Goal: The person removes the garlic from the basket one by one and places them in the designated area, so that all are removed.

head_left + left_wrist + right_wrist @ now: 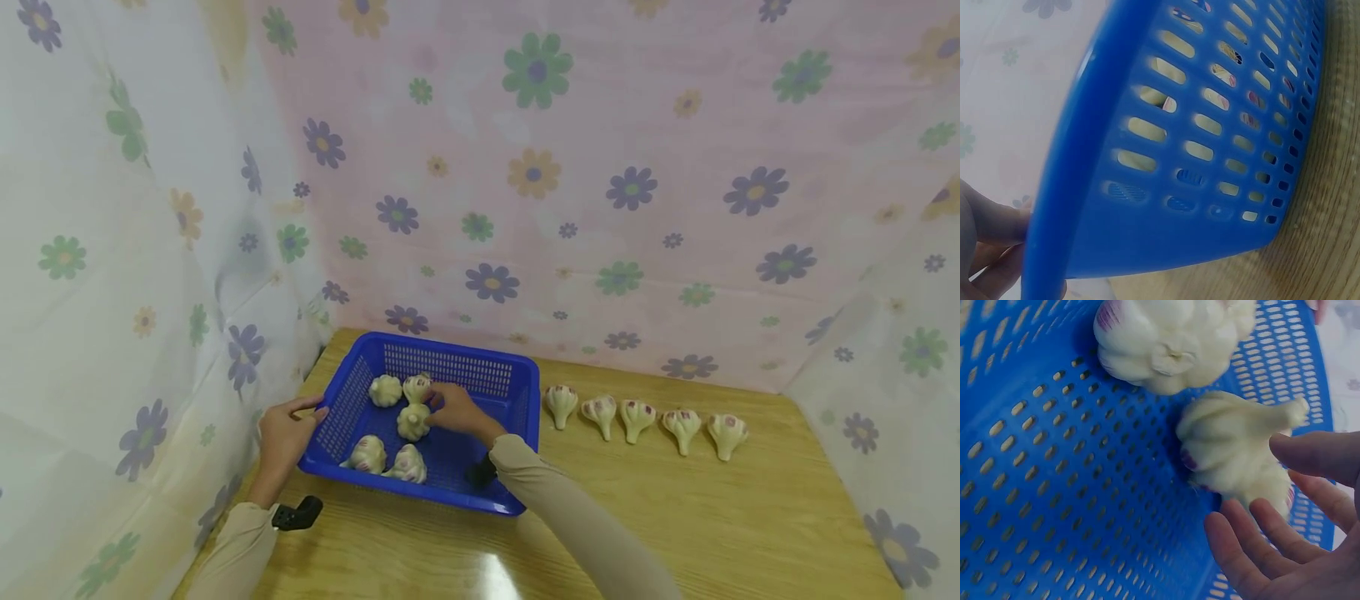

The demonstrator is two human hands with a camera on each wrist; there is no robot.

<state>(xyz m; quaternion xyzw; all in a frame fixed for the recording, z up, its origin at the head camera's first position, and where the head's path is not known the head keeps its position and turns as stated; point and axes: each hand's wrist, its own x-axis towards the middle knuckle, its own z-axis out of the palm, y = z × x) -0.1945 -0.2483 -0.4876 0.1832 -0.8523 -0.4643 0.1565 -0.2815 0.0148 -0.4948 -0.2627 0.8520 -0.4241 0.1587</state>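
A blue plastic basket (457, 493) with slotted walls stands on the table, several garlic bulbs inside it. My left hand (285, 437) grips its left rim; in the left wrist view the thumb and fingers (997, 219) lie on either side of that rim. Inside the basket, my right hand (459, 410) reaches over a garlic bulb (412, 422). The right wrist view has its fingers (1235, 550) spread and relaxed, with the thumb close to the stem of this garlic bulb (1229, 437). Another garlic bulb (1166, 337) lies beside it.
Right of the basket, several garlic bulbs (637, 419) lie in a row on the wooden table (675, 517), stems toward me. A flowered cloth (570, 208) hangs behind the table and along both sides.
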